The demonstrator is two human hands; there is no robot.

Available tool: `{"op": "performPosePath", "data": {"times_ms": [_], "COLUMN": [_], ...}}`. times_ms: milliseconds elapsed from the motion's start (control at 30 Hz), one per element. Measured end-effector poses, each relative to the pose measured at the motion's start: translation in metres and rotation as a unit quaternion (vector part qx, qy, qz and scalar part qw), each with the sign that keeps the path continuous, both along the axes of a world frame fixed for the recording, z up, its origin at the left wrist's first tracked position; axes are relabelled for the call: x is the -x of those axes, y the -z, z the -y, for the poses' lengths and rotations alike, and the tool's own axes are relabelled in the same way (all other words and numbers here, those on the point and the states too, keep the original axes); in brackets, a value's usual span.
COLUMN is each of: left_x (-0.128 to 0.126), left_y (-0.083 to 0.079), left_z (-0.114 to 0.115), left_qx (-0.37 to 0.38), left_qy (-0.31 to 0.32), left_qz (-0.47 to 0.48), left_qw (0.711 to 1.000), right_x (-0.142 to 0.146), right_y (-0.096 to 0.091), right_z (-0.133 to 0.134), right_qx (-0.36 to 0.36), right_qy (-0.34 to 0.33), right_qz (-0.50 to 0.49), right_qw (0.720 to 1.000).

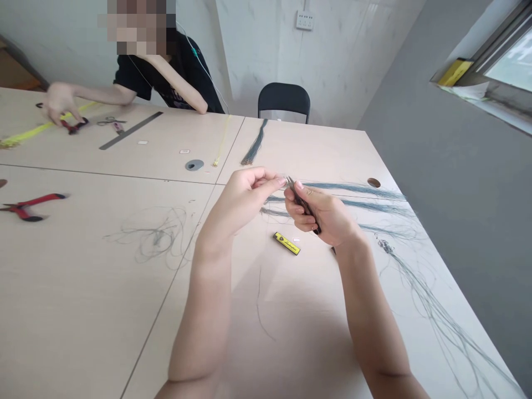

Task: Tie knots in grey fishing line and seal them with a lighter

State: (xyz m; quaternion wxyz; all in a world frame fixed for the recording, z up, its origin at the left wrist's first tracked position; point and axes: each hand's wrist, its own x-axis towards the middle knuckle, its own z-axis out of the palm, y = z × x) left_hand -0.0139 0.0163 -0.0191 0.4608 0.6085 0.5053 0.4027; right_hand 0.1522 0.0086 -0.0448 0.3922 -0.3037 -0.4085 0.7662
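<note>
Two bare hands meet above a pale, laminate counter (103, 316), wrists raised clear of the surface, which seems to keep the work away from the loose strands lying about. The left hand (245, 202) presses its fingers (266, 180) into a tight pinch on the upper end of a narrow dark sheaf (303, 202) (it could be bunched strands or a slim tool; at this size I can't tell). The right hand (320, 219) curls its fingers around the sheaf's lower length, apparently steadying it from a second point. The sheaf sits in the air between both hands, above the counter. To the right, long grey-green strand bunches (357, 191) lie roughly parallel, as if spread out to limit tangling, and a small yellow-and-black stick (286, 244) lies just below the hands. Further left rests a loose tangle of fine grey fibre (155, 235), beside red-and-black pliers (31, 206). Across the counter, a co-worker's hand (62, 105) reaches down to small red-and-black pliers (75, 126), near a long steel ruler (131, 130).
</note>
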Motion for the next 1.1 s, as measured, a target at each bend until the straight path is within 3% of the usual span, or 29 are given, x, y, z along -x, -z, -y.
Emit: {"op": "performPosePath", "data": {"times_ms": [1100], "left_x": [-0.0004], "left_y": [-0.0032], "left_z": [0.0029], "left_qx": [0.002], "left_qy": [-0.024], "left_qz": [-0.015], "left_qw": [1.0], "right_x": [-0.0014], "right_y": [-0.0026], "right_z": [0.0036], "right_qx": [0.001], "right_qy": [-0.001], "right_qz": [0.019], "right_qw": [1.0]}}
